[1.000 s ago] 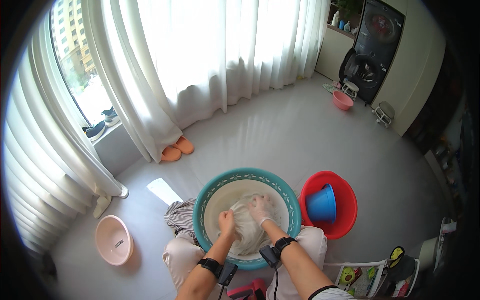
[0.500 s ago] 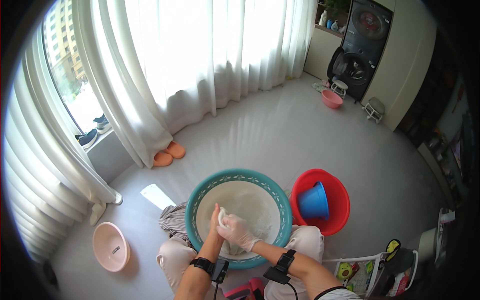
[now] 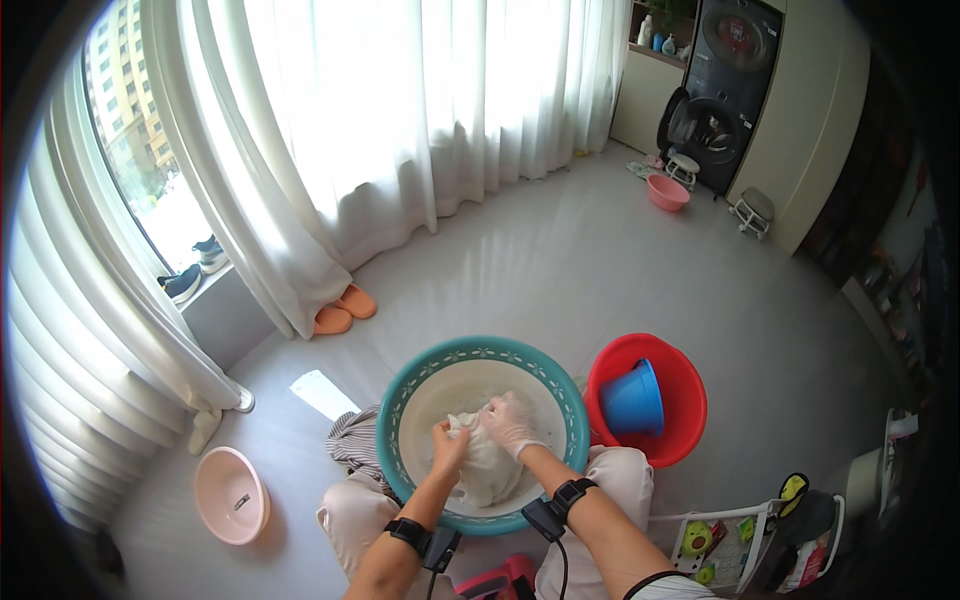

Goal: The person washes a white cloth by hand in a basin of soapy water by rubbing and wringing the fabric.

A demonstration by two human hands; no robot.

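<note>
A large teal-rimmed basin (image 3: 483, 347) with a white inside stands between my knees, with cloudy water in it. In it a wet white cloth (image 3: 490, 465) hangs bunched between my two hands. My left hand (image 3: 450, 447) is closed on the cloth's left edge. A thin translucent glove covers my right hand (image 3: 511, 420), which grips the cloth's upper right part. The lower end of the cloth rests in the basin near its front wall.
Right of the basin, a red basin (image 3: 690, 400) holds a blue bucket (image 3: 632, 398). A striped cloth (image 3: 356, 442) lies at its left. Farther out stand a pale pink basin (image 3: 232, 495) and a white rack (image 3: 745, 550). Orange slippers (image 3: 345, 309) lie by the curtain.
My hands have moved apart from their pressed-together hold, the right one going up and right. More of the cloth now shows, spread between them.
</note>
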